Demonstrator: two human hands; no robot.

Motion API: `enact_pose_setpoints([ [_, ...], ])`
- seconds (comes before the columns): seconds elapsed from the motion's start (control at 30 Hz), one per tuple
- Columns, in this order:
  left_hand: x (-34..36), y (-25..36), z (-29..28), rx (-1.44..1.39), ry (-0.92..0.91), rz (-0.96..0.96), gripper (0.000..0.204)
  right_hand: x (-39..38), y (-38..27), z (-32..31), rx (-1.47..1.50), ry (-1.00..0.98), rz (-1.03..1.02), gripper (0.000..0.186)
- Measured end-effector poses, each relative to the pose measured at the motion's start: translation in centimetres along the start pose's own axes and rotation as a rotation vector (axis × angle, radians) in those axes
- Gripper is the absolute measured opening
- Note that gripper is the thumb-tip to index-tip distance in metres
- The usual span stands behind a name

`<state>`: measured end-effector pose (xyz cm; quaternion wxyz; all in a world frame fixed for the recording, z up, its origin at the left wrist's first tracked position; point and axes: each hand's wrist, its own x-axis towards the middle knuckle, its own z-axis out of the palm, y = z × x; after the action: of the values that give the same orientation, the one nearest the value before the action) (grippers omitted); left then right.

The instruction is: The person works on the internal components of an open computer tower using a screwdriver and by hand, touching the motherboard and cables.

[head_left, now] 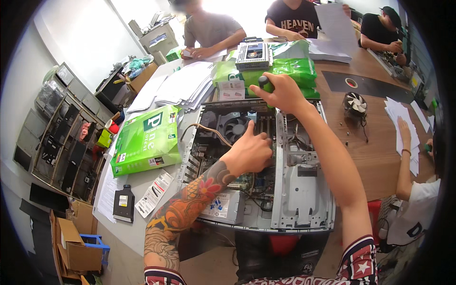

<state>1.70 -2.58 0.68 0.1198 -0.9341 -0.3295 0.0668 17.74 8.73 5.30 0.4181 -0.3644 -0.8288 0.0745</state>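
Observation:
An opened desktop computer case [304, 190] lies flat in front of me, its inside facing up. My right hand [287, 92] is closed round the dark, green-marked handle of a screwdriver [266, 84], above the far edge of the case. My left hand [249, 149] reaches inside, next to the black cooling fan [237, 128]. Its fingers are curled, with the thumb stretched toward the fan; whatever the fingertips hold is hidden. Below my left wrist sits the silver power supply [223, 207]. A bundle of cables [209, 128] rises over the left side of the case.
Green paper packs lie left [147, 140] and behind [294, 71] the case, beside stacked paper [185, 85]. A loose cooler fan [355, 104], tape roll [351, 83] and small screws are on the right. A black drive bracket [124, 204] lies left. Several people work around the table.

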Motion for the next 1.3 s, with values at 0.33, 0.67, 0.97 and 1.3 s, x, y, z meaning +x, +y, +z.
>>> enact_pose_setpoints([
  [0.33, 0.0, -0.2, 0.4, -0.052, 0.025, -0.009, 0.024, 0.0, 0.4, 0.4, -0.008, 0.002, 0.009, 0.056],
  [0.67, -0.1, -0.2, -0.2, -0.068, -0.001, -0.003, 0.023, -0.2, 0.4, 0.5, -0.001, 0.036, -0.025, 0.054],
  [0.97, -0.2, -0.2, -0.5, -0.087, -0.015, -0.006, 0.021, -0.2, -0.2, 0.3, 0.017, -0.015, 0.01, 0.049],
  [1.3, 0.0, -0.3, -0.6, -0.081, -0.039, -0.01, 0.021, -0.2, 0.6, 0.9, 0.035, 0.081, -0.051, 0.048],
])
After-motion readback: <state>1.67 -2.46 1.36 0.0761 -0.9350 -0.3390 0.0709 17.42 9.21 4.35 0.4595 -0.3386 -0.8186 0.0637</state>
